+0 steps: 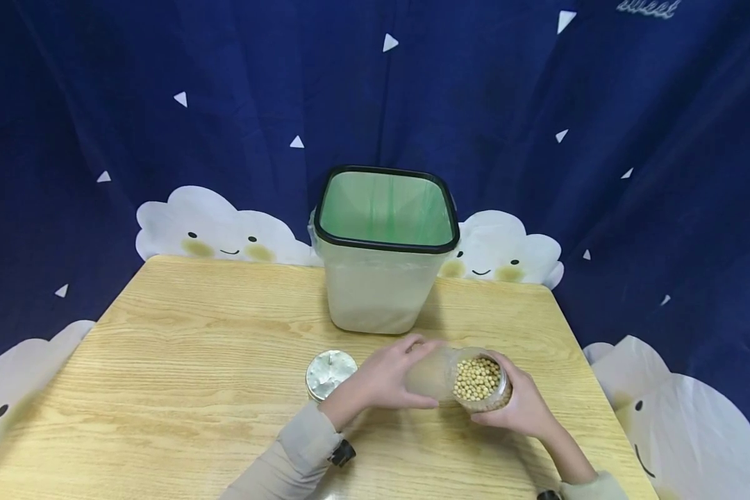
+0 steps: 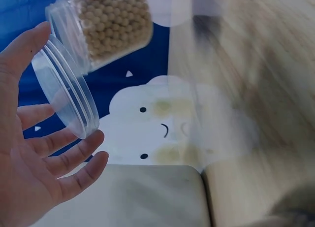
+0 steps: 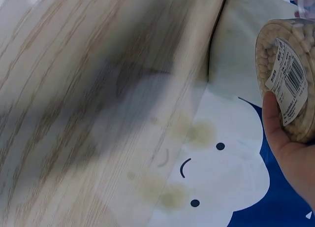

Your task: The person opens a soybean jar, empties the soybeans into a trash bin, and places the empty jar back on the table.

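My right hand (image 1: 517, 406) grips a clear plastic jar (image 2: 115, 27) from its right side. It is filled with round, pale yellow beans (image 1: 477, 378) and tilted with its mouth toward the left. A barcode label (image 3: 289, 84) shows on its base in the right wrist view. In my left hand (image 1: 392, 375) is a clear screw lid (image 2: 66, 91), held by its rim between the thumb and fingers. The lid stands on edge right at the jar's mouth. Beside my left wrist on the table is a round container with a crumpled silver foil top (image 1: 331, 373).
A pale bin (image 1: 381, 292) with a black rim and a plastic liner stands behind my hands at the back of the wooden table (image 1: 194, 361). A dark blue curtain (image 1: 237, 97) with white clouds hangs around the table.
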The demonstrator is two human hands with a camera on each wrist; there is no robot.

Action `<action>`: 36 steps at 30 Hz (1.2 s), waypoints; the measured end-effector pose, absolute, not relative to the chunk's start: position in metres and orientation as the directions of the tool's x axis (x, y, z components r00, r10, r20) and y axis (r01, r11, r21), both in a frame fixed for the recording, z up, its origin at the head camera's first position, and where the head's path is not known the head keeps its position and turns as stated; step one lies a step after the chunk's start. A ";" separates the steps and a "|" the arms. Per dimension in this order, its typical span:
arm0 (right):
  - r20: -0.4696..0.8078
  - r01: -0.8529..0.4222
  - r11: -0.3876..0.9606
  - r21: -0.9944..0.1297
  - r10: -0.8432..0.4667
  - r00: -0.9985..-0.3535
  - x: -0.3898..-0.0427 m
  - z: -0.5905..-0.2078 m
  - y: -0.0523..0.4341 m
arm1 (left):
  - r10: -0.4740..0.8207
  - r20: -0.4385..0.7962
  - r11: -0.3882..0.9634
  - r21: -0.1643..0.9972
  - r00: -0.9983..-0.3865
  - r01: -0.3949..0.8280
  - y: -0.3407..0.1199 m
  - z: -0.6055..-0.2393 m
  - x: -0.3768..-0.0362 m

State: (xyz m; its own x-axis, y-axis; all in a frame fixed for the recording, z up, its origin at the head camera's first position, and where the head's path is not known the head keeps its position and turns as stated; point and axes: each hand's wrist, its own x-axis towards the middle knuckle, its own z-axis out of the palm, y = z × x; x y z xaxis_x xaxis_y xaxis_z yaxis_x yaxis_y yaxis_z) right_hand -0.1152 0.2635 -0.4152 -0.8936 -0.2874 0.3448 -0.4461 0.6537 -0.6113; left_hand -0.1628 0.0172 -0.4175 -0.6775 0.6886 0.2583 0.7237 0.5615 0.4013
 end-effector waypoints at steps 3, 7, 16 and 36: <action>0.365 -0.452 0.644 -0.617 -0.274 -0.890 -0.113 -0.411 0.264 | 0.684 0.255 0.568 0.401 -0.683 0.719 0.014 -0.423 -0.164; 0.378 -0.451 0.635 -0.627 -0.259 -0.889 -0.112 -0.411 0.268 | 0.680 0.258 0.575 0.392 -0.686 0.718 0.012 -0.429 -0.164; 0.351 -0.389 0.676 -0.626 -0.201 -0.914 -0.112 -0.411 0.278 | 0.638 0.178 0.650 0.397 -0.749 0.648 0.016 -0.442 -0.160; 0.342 -0.352 0.653 -0.670 -0.150 -0.928 -0.120 -0.429 0.302 | 0.562 0.045 0.770 0.336 -0.826 0.542 0.024 -0.472 -0.159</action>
State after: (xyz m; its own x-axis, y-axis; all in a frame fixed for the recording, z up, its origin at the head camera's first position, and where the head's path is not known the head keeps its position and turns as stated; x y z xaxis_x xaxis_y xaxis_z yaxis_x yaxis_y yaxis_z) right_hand -0.1205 0.3019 -0.4287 -0.9278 -0.1502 0.3416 -0.3525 0.6531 -0.6702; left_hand -0.1590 0.0237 -0.4717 -0.8260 0.5620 0.0445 0.5421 0.7700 0.3364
